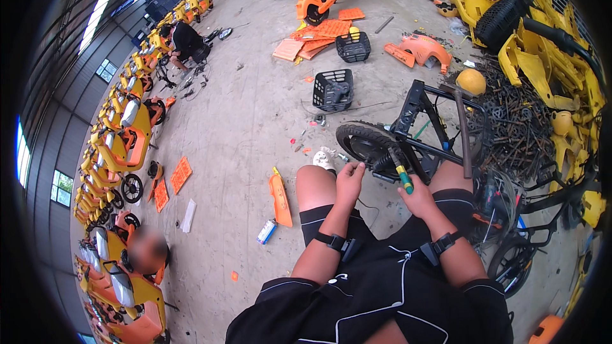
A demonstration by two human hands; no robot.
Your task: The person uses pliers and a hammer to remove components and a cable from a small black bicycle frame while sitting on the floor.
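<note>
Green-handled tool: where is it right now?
In the head view, the green-handled tool is right of centre, held in the person's right hand, close to the black-tyred wheel of the stripped frame.

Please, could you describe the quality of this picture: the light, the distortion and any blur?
All in the head view: fisheye curving with dark corners; skylight blown out white; soft, faint shadows on the floor; one round patch at lower left blurred; both hands fairly sharp.
</note>
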